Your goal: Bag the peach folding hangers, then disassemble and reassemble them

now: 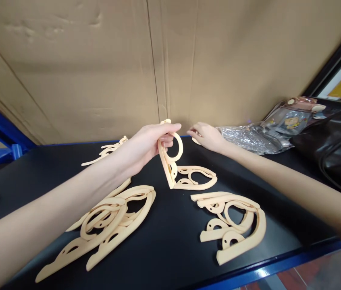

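From where I stand, the person's left hand [155,139] pinches the upper end of a pale cream plastic piece with a slim straight bar and a round loop [165,165], at the centre of the frame; its lower tip meets a folded cream plastic piece [196,187], though whether they are joined or just overlap I can't tell. The right hand [207,137], right of centre, has its fingers curled down by a small, mostly hidden cream piece [196,141]; I can't tell whether they grip it. On the matte black bench [170,241], more cream pieces lie in a lower-left pile [119,238], a lower-right stack [259,227] and an upper-left bunch [93,160]. I'd judge the held piece light, stiff and a little slippery, best taken by the straight bar; the thin loop looks likelier to snap. I can read no brand or label: the clear container with a brownish-pink lid [293,119] at upper right carries a cartoon print, any lettering too small to make out.
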A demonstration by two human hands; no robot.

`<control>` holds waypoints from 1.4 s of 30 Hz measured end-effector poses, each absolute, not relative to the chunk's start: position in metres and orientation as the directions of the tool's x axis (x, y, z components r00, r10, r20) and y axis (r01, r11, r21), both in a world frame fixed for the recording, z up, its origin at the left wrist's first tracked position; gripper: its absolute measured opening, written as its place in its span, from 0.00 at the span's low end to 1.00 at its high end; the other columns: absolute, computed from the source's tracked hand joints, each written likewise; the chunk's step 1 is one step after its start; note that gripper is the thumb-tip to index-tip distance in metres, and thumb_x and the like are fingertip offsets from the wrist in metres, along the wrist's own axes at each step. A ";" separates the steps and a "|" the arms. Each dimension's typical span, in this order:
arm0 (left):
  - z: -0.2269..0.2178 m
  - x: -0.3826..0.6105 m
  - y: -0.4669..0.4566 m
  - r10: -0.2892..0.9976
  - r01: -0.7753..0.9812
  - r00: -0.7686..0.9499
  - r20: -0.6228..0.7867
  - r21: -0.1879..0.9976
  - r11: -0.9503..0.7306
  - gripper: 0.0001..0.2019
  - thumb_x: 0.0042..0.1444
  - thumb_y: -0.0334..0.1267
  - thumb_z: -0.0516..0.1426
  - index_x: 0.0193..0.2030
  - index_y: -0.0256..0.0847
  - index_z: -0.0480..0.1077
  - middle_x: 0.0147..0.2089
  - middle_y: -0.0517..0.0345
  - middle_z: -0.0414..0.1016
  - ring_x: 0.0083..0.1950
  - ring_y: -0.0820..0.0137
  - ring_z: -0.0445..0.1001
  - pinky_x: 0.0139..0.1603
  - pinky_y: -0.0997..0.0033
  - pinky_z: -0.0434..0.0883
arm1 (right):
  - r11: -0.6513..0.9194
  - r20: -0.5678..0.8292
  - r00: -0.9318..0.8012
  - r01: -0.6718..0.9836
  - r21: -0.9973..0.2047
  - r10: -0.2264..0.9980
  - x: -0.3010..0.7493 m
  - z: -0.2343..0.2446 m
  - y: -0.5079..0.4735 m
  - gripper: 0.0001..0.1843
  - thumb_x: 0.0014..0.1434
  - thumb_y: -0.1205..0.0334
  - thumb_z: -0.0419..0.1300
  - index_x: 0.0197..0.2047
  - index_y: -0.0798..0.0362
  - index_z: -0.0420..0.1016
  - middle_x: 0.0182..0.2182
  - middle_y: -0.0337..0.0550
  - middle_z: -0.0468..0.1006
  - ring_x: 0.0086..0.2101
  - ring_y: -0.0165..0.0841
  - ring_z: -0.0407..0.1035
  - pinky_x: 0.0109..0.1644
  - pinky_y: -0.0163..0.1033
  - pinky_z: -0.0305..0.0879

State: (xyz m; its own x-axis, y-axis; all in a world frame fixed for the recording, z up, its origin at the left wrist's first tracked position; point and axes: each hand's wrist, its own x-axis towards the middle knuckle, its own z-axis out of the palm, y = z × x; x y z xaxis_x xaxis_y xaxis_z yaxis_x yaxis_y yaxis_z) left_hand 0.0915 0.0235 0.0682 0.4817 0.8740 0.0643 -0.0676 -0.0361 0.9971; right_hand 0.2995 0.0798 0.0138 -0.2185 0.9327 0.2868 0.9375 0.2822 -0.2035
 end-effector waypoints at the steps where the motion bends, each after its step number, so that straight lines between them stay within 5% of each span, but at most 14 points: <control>1: 0.068 0.094 0.022 0.873 -0.079 0.474 0.113 0.993 -0.085 0.16 0.55 0.34 0.56 0.21 0.41 0.53 0.25 0.65 0.48 0.25 0.76 0.51 0.27 0.76 0.57 | 0.328 0.263 -0.258 0.906 -0.268 0.930 0.291 0.016 0.070 0.26 0.71 0.54 0.37 0.49 0.57 0.72 0.45 0.52 0.78 0.46 0.34 0.72 0.46 0.36 0.65; 2: 0.068 0.096 0.022 0.871 -0.081 0.467 0.154 0.988 -0.131 0.15 0.55 0.34 0.54 0.21 0.41 0.52 0.25 0.64 0.49 0.25 0.75 0.51 0.28 0.75 0.58 | 0.382 0.232 -0.315 0.850 -0.363 0.920 0.282 0.019 0.059 0.31 0.72 0.54 0.29 0.51 0.55 0.71 0.42 0.48 0.80 0.41 0.30 0.74 0.44 0.34 0.67; 3: 0.068 0.098 0.021 0.867 -0.077 0.461 0.189 0.982 -0.173 0.14 0.55 0.33 0.51 0.21 0.41 0.52 0.25 0.63 0.50 0.25 0.75 0.52 0.28 0.74 0.58 | 0.427 0.179 -0.413 0.650 -0.629 0.893 0.273 0.022 0.048 0.34 0.71 0.52 0.26 0.53 0.56 0.70 0.42 0.50 0.80 0.40 0.30 0.74 0.43 0.34 0.67; 5: 0.068 0.098 0.022 0.855 -0.059 0.455 0.247 0.967 -0.248 0.10 0.54 0.33 0.48 0.22 0.41 0.55 0.26 0.61 0.55 0.27 0.73 0.56 0.30 0.72 0.60 | 0.290 0.117 -0.524 0.261 -0.921 0.843 0.258 0.029 0.025 0.36 0.70 0.45 0.28 0.49 0.58 0.71 0.40 0.52 0.80 0.37 0.32 0.74 0.41 0.36 0.69; 7: 0.067 0.095 0.024 0.851 -0.021 0.446 0.277 0.954 -0.300 0.06 0.52 0.34 0.48 0.25 0.40 0.61 0.29 0.59 0.61 0.30 0.71 0.60 0.33 0.72 0.62 | 0.200 0.134 -0.480 0.088 -0.976 0.867 0.251 0.035 0.008 0.30 0.69 0.44 0.38 0.45 0.57 0.73 0.35 0.48 0.79 0.33 0.31 0.73 0.39 0.36 0.69; 10: 0.062 0.085 0.027 0.853 0.065 0.444 0.274 0.940 -0.336 0.08 0.53 0.35 0.49 0.32 0.41 0.69 0.34 0.58 0.68 0.36 0.70 0.65 0.38 0.72 0.64 | 0.284 0.235 -0.379 0.080 -0.955 0.895 0.254 0.041 -0.003 0.16 0.64 0.51 0.55 0.41 0.56 0.74 0.30 0.39 0.74 0.29 0.27 0.67 0.33 0.32 0.64; 16: 0.060 0.066 0.022 0.886 0.246 0.401 0.232 0.905 -0.348 0.10 0.59 0.42 0.56 0.34 0.38 0.72 0.33 0.58 0.71 0.38 0.70 0.69 0.45 0.72 0.66 | 0.554 0.470 -0.294 0.390 -0.736 0.832 0.279 0.059 0.009 0.13 0.62 0.57 0.59 0.32 0.57 0.76 0.25 0.35 0.68 0.24 0.24 0.59 0.29 0.33 0.55; 21: 0.070 0.068 0.015 0.890 0.263 0.432 0.147 0.923 -0.280 0.10 0.61 0.42 0.54 0.34 0.39 0.71 0.23 0.64 0.59 0.24 0.75 0.61 0.26 0.76 0.66 | 0.667 0.594 -0.397 0.661 -0.344 0.700 0.280 0.071 0.012 0.12 0.63 0.65 0.56 0.48 0.55 0.75 0.38 0.42 0.77 0.35 0.31 0.68 0.40 0.37 0.61; 26: 0.076 0.079 0.011 0.894 0.150 0.434 0.109 0.970 -0.191 0.12 0.63 0.39 0.51 0.31 0.38 0.68 0.21 0.64 0.55 0.19 0.77 0.56 0.16 0.78 0.57 | 0.517 0.652 -0.474 0.844 0.145 0.591 0.271 0.067 0.009 0.15 0.69 0.62 0.46 0.47 0.55 0.72 0.39 0.47 0.75 0.34 0.33 0.68 0.32 0.36 0.55; 29: 0.079 0.086 0.012 0.901 0.046 0.432 0.034 0.997 -0.059 0.13 0.64 0.35 0.48 0.29 0.36 0.67 0.21 0.63 0.57 0.20 0.77 0.56 0.16 0.79 0.54 | 0.454 0.629 -0.496 0.857 0.243 0.599 0.267 0.063 0.015 0.15 0.69 0.64 0.44 0.44 0.55 0.72 0.35 0.46 0.75 0.29 0.31 0.66 0.28 0.37 0.48; 32: 0.079 0.094 0.017 0.928 0.008 0.372 0.005 1.000 -0.008 0.14 0.63 0.33 0.48 0.27 0.36 0.65 0.22 0.62 0.59 0.19 0.79 0.56 0.17 0.80 0.51 | 0.543 0.606 -0.473 0.836 0.079 0.640 0.263 0.059 0.027 0.15 0.69 0.64 0.45 0.39 0.55 0.72 0.29 0.42 0.74 0.25 0.29 0.62 0.29 0.36 0.49; 35: 0.070 0.103 0.020 0.961 0.126 0.263 0.082 0.985 -0.119 0.14 0.62 0.32 0.49 0.25 0.37 0.64 0.20 0.63 0.60 0.19 0.78 0.56 0.18 0.78 0.51 | 0.622 0.552 -0.390 0.711 -0.328 0.737 0.258 0.057 0.042 0.18 0.68 0.63 0.47 0.28 0.56 0.70 0.22 0.37 0.69 0.23 0.26 0.60 0.30 0.34 0.53; 39: 0.053 0.109 0.022 0.893 0.409 0.421 0.160 0.845 -0.344 0.14 0.59 0.35 0.53 0.22 0.39 0.68 0.17 0.61 0.66 0.19 0.74 0.63 0.22 0.75 0.57 | 0.250 0.183 -0.223 0.325 -0.912 0.958 0.263 0.059 0.062 0.17 0.68 0.63 0.48 0.28 0.56 0.67 0.19 0.34 0.64 0.17 0.23 0.55 0.23 0.31 0.52; 42: 0.048 0.097 0.044 0.896 0.516 0.435 0.088 0.791 -0.328 0.13 0.56 0.40 0.56 0.23 0.39 0.73 0.21 0.58 0.73 0.23 0.71 0.68 0.25 0.74 0.60 | 0.065 0.049 -0.190 0.084 -0.994 0.981 0.274 0.059 0.070 0.14 0.69 0.60 0.47 0.34 0.55 0.67 0.21 0.33 0.63 0.17 0.23 0.53 0.21 0.30 0.52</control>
